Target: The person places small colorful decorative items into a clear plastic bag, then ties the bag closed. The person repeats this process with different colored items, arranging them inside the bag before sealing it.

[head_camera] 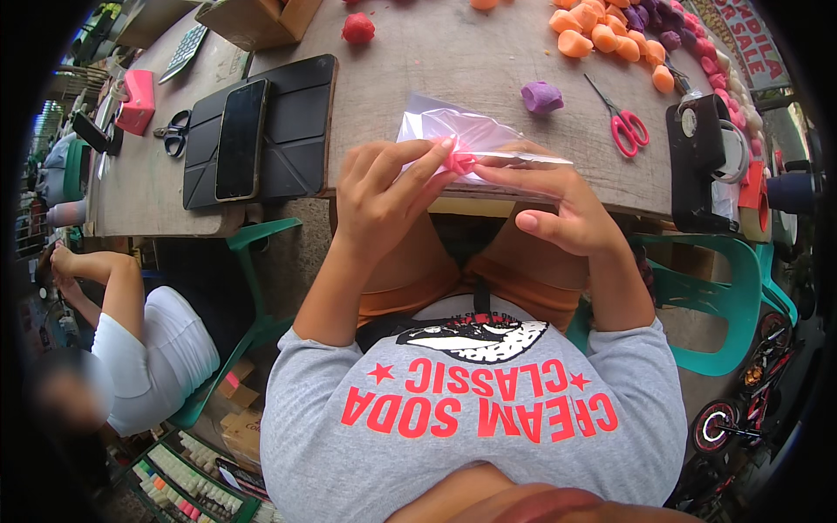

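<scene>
A clear plastic sheet or bag (425,118) is bunched around a small pink piece (461,162) at the table's near edge. My left hand (389,189) pinches the gathered plastic and the pink piece between thumb and fingertips. On the other side, my right hand (562,202) has its fingers on the plastic, some seen through it, and the index fingertip at the pink piece. Its thumb stands apart, below. Just beyond the plastic lies a purple lump (541,97). Pink-handled scissors (628,131) rest to the right of it.
Orange lumps (598,33) are heaped at the far right, near a black tape dispenser (696,163). A red lump (358,29) sits farther back. At left lie a phone (242,140) on a black folding case (297,124), and dark-handled cutters (175,133). Another person (157,340) sits at left.
</scene>
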`<state>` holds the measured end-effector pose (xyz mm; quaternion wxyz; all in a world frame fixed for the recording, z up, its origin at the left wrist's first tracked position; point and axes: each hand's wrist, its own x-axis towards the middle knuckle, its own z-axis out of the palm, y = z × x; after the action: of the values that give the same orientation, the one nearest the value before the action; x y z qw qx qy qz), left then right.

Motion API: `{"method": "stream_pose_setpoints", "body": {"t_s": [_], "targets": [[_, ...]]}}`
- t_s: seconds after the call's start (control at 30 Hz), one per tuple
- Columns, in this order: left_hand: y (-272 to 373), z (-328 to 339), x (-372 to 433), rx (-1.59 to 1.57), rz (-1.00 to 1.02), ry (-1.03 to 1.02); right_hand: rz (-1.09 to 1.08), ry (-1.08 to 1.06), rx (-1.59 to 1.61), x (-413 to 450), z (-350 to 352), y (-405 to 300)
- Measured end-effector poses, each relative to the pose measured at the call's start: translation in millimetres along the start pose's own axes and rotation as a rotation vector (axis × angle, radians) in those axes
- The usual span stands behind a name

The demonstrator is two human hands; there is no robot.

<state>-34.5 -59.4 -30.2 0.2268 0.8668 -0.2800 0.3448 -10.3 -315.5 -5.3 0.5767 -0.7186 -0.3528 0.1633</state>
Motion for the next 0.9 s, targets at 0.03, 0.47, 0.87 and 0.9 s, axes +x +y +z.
{"method": "stream_pose_setpoints", "body": {"t_s": [0.03,0.47,0.87,0.9], "targets": [[0,1,-1,-0.015,-0.006,-0.008,0.017,-0.006,-0.007,0,0,0],[6,7,7,0.029,-0.015,-0.074,0.097,-0.079,0.068,-1,3,-6],[-26,4,6,-0.336,-0.108,-0.181,0.259,-0.134,-0.259,-1,-20,-9],[-26,3,8,-0.320,-0.082,-0.192,0.235,-0.114,-0.296,-1,-22,-9]]}}
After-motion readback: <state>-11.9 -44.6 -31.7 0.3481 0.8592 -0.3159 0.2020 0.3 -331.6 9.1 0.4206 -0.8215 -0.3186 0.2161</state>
